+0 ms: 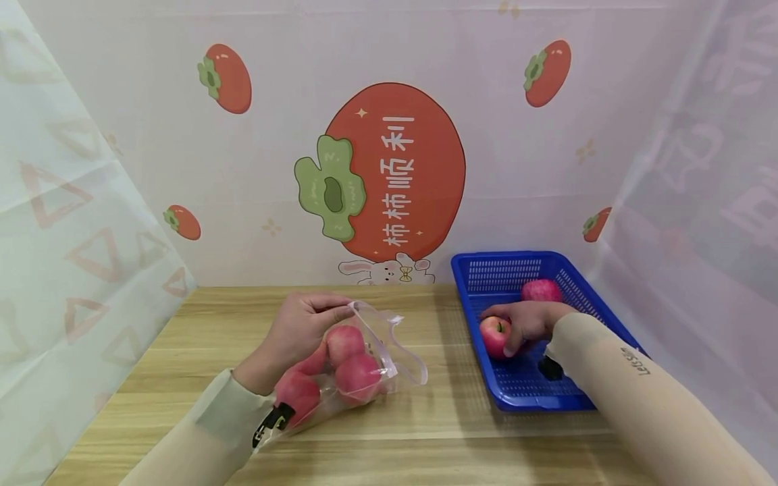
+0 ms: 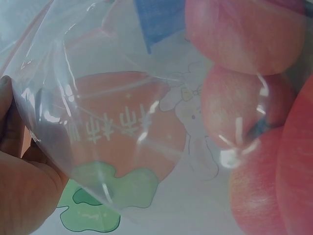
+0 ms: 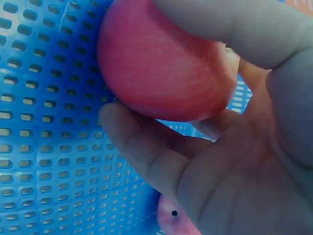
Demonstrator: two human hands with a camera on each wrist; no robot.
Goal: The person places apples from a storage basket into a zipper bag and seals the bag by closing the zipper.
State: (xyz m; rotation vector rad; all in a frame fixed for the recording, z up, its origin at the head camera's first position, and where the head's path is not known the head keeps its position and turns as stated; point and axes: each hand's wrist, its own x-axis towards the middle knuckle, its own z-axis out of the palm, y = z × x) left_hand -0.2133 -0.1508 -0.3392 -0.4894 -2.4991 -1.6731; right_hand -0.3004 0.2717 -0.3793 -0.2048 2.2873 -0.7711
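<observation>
Cream sleeves (image 1: pixel 659 405), greenish cuffs (image 1: pixel 227 408); dark right-sleeve lettering (image 1: pixel 635 362); black wrist pieces (image 1: pixel 278 416).

Left of the basket (image 1: pixel 541 405), a strip of bare table (image 1: pixel 446 412) leaves room to pass, with the plastic bag (image 1: pixel 331 393) blocking farther left. The backdrop (image 1: pixel 510 202) bars the way behind the basket, and an apple (image 1: pixel 541 290) obstructs its far end.

Table (image 1: pixel 200 337), pale wood grain, seam running crosswise. Directly on it: one clear plastic bag (image 1: pixel 328 399) of apples (image 1: pixel 357 378), left of centre, exact count hard to tell; one blue basket (image 1: pixel 535 403), right side.
</observation>
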